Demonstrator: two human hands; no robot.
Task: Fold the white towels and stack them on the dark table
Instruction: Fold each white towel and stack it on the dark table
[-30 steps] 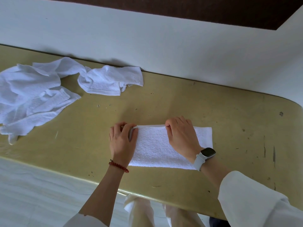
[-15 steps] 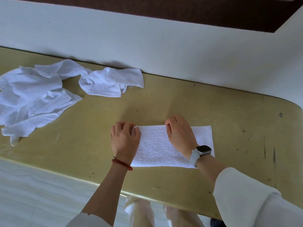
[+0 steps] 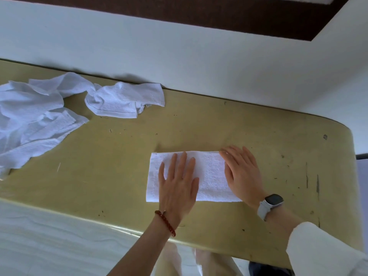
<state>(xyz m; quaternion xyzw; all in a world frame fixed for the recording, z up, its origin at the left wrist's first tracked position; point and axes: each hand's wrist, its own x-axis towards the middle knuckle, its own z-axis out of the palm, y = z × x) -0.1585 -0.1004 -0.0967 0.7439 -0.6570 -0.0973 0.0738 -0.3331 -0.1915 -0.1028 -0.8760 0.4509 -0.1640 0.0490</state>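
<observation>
The left hand (image 3: 177,188) lies flat on the folded towel (image 3: 211,174), its fingers (image 3: 184,162) straight and a little spread, the palm pressing the left half of the cloth. The right hand (image 3: 242,174) lies flat too, with fingers close together and straight, covering the right end of the same towel; neither hand pinches or holds anything. The folded towel is a white rectangle of rough terry cloth, lying near the front edge of the desk (image 3: 119,176), whose top is yellowish, smooth and marked with small dark scratches (the right end is rounded). At the far left of the desk lies a pile of unfolded towels (image 3: 39,120), white, wrinkled and twisted. The left wrist wears a red bead bracelet (image 3: 166,223), the right wrist a watch (image 3: 273,201) with a pale band.
</observation>
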